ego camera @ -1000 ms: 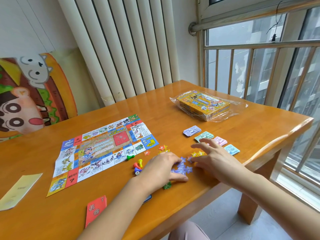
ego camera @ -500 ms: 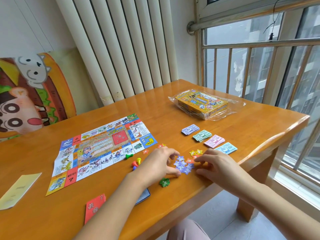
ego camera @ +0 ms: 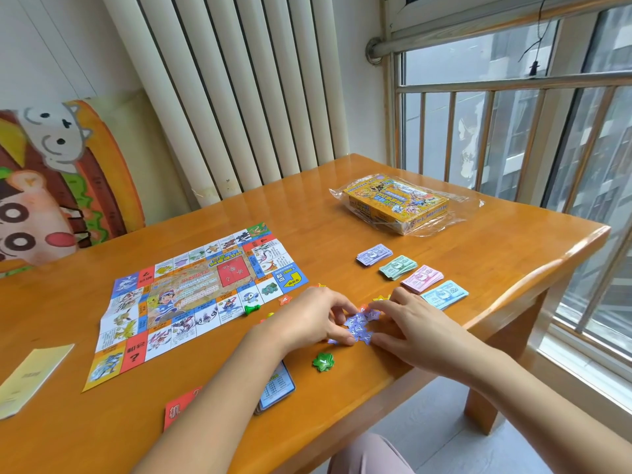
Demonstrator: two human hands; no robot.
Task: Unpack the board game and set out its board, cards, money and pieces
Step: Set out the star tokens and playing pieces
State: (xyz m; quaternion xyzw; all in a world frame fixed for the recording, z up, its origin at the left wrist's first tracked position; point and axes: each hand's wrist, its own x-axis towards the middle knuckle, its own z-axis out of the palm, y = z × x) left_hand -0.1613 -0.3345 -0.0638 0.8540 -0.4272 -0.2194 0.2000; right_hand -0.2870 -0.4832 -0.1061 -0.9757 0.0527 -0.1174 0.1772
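The paper game board (ego camera: 195, 295) lies unfolded on the wooden table (ego camera: 342, 241). My left hand (ego camera: 313, 319) and my right hand (ego camera: 413, 325) face each other, fingers and thumbs curled round a small pile of purple star tokens (ego camera: 359, 326) between them. A green star stack (ego camera: 323, 361) sits just in front. Four money stacks lie in a row to the right: purple (ego camera: 374, 254), green (ego camera: 397, 267), pink (ego camera: 422, 278), blue (ego camera: 444, 294). A green pawn (ego camera: 252, 308) and an orange star (ego camera: 284, 299) lie by the board's edge.
The yellow game box (ego camera: 396, 203) lies in clear plastic wrap at the back right. A red card (ego camera: 176, 410) and a blue card deck (ego camera: 278, 388) lie partly under my left forearm. A pale leaflet (ego camera: 30, 378) is at the left. The table edge runs close behind my wrists.
Both hands have drawn closer together and pushed the scattered purple stars into a tighter pile. The green star stack, once under my left hand, now lies uncovered in front.
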